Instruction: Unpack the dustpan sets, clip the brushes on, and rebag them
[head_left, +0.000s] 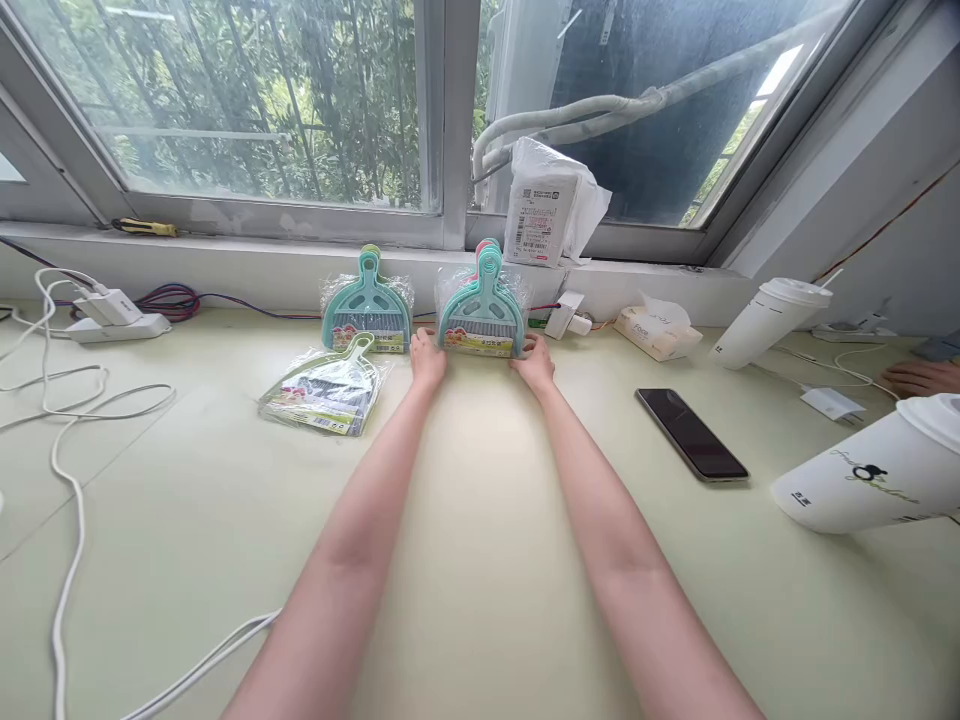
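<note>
A stack of packaged mini dustpan and brush sets [484, 305], turquoise in front with pink behind, stands upright against the sill wall. My left hand [426, 360] holds its lower left edge, and my right hand [534, 360] grips the lower right edge, fingers partly hidden behind the clear wrap. Just left of it, a second turquoise dustpan and brush set [367, 305] leans upright, with a green handle top showing behind. In front of that one, a green dustpan and brush set [326, 390] lies on the table in its plastic wrap.
A phone [691, 435], a tissue pack [658, 328] and two white cups [874, 465] are to the right. Another person's hand [924, 378] shows at the right edge. White cables [75, 480] sprawl at left. A wrapped package [551, 205] and a yellow cutter [145, 228] rest on the sill.
</note>
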